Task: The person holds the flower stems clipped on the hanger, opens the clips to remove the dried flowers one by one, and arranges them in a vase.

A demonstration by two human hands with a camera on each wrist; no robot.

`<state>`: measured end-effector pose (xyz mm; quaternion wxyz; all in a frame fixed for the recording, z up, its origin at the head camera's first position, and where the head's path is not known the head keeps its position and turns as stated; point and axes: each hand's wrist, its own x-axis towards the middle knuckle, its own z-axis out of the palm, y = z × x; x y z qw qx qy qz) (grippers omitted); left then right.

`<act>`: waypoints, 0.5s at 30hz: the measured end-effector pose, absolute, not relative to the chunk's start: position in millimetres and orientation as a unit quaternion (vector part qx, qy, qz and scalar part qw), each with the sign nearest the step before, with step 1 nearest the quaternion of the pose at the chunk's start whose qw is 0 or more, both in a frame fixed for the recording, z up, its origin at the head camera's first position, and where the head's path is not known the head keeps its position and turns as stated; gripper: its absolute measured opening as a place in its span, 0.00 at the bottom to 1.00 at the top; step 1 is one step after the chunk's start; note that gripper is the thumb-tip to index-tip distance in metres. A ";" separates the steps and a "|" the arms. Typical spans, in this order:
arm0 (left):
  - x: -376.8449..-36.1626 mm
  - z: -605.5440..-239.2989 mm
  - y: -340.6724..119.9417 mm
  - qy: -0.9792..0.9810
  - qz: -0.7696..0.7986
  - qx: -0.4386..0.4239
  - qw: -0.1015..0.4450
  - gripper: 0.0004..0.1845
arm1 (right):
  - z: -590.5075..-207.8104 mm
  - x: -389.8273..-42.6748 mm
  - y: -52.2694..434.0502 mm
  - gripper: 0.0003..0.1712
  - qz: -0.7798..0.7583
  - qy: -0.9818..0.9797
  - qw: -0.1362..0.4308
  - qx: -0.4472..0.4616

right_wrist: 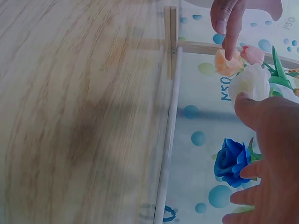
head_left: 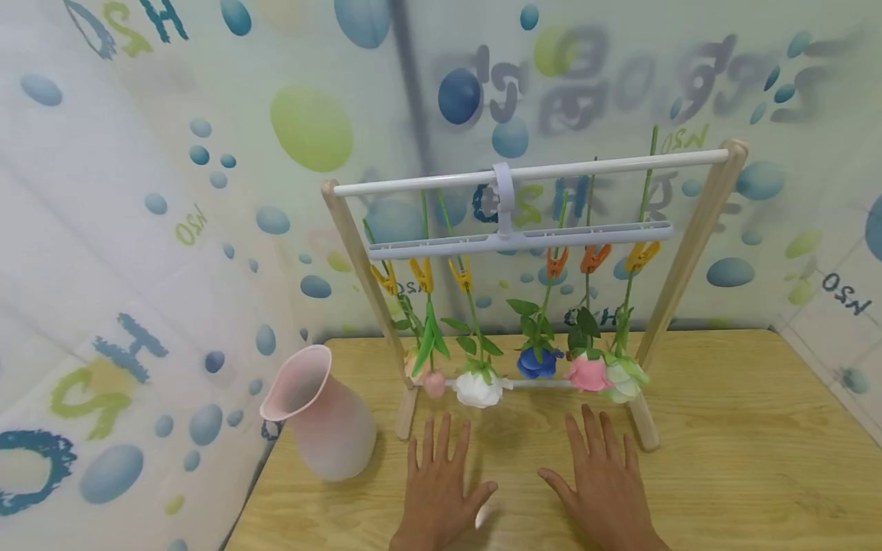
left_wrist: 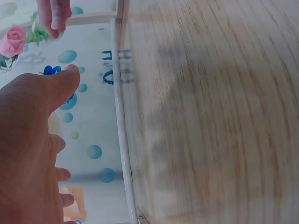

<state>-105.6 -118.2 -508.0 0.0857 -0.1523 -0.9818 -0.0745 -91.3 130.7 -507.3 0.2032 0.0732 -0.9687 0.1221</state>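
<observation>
Flowers hang head-down from a clip hanger on the white rail of a small wooden rack, which stands at twelve o'clock from the two hands. Going left to right: a peach bud and a pink bud, a white rose, a blue rose, a pink rose and a pale green-white bloom. Each stem is pinched in a peg, yellow pegs on the left half and orange ones toward the right, so the blooms dangle just above the rack's low crossbar and the bench. That upside-down hold looks like a way of airing or drying them, though this is only a guess.

At ten o'clock from the hands a pink vase stands upright on the bench, its mouth open and nothing seen inside.

The left hand lies flat on the bench with fingers straight and spread, holding nothing. The right hand lies the same way just beside it, also holding nothing. Both fingertips point at the rack's foot, near the white and pink roses.

The patterned sheet behind carries repeated letters that read roughly "OSH" or "H2O"; they appear mirrored and blurred, so I cannot be sure.
</observation>
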 end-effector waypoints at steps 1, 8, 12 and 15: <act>-105.6 -507.5 -118.0 -0.981 -0.075 -0.154 0.088 0.47 | -506.8 -90.7 131.0 0.49 0.121 -0.968 0.207 0.073; -105.4 -500.9 -116.3 -0.979 -0.090 -0.157 0.091 0.46 | -503.4 -86.9 132.6 0.49 0.120 -0.963 0.230 0.073; -104.1 -498.3 -117.0 -0.980 -0.096 -0.155 0.085 0.47 | -501.8 -84.1 132.8 0.49 0.120 -0.962 0.233 0.071; -102.4 -497.3 -117.8 -0.979 -0.099 -0.155 0.083 0.47 | -501.0 -81.1 132.8 0.49 0.120 -0.964 0.230 0.066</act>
